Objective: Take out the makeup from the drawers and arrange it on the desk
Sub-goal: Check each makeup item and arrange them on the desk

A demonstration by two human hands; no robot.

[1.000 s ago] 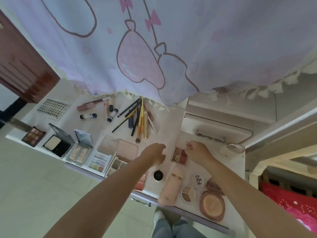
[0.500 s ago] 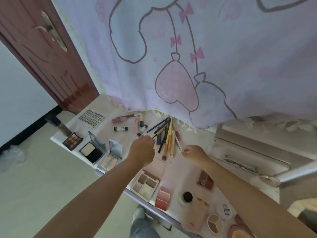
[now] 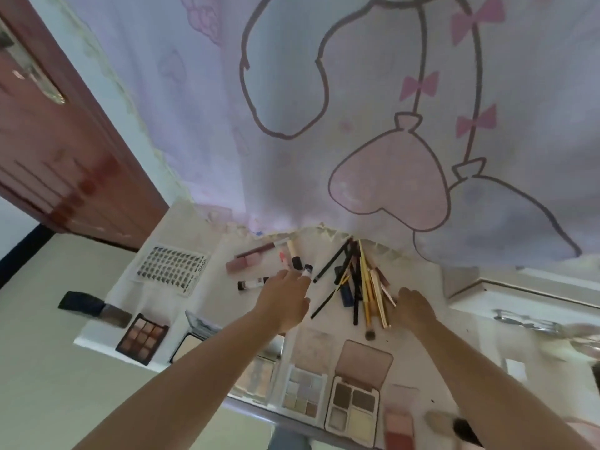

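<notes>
white-capped tube (image 3: 306, 272) now at left hand (image 3: 283, 300) fingertips; right hand (image 3: 411, 308) moved to pencils (image 3: 363, 287); grips unclear.

the curtain (image 3: 324, 92) behind the counter (image 3: 207, 241) is thin matt cloth, printed with pink hearts and bows, its lower hem trimmed in pale lace. the door (image 3: 65, 141) at the left is reddish-brown wood with a slight sheen, and its handle plate (image 3: 35, 76) looks like polished metal. the counter top is a smooth, pale, matt surface. the nine-pan eyeshadow palette (image 3: 143, 337) has a dark plastic case with matt powder pans. the four-pan palette (image 3: 354, 407) sits in a white glossy plastic case, its open lid (image 3: 363, 363) dull pink. the bundle of pencils and brushes (image 3: 360, 284) shows smooth black and yellow barrels. the floor (image 3: 48, 368) is smooth and faintly glossy.
</notes>
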